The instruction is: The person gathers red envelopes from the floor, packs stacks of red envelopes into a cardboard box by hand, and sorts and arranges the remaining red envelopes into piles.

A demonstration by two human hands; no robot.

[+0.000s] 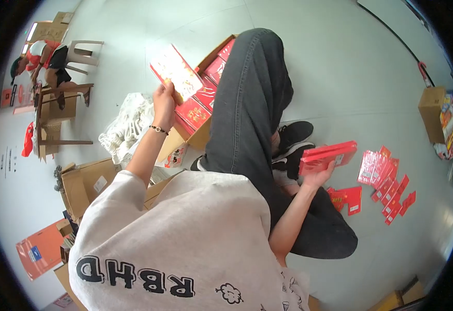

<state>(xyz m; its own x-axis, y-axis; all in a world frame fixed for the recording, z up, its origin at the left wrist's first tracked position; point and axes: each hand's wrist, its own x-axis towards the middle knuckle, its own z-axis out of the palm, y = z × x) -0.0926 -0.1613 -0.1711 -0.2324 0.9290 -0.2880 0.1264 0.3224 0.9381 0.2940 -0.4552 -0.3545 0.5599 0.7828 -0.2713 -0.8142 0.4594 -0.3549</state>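
Packet [181, 72], near end in left hand [165, 98]

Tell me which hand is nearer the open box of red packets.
Left. The left hand is beside the box, holding a packet; the right hand is farther off, across the legs, holding a red stack.

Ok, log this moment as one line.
left hand: holds red-edged packet | right hand: holds red stack | open carton: red packs inside | floor: spread red packets
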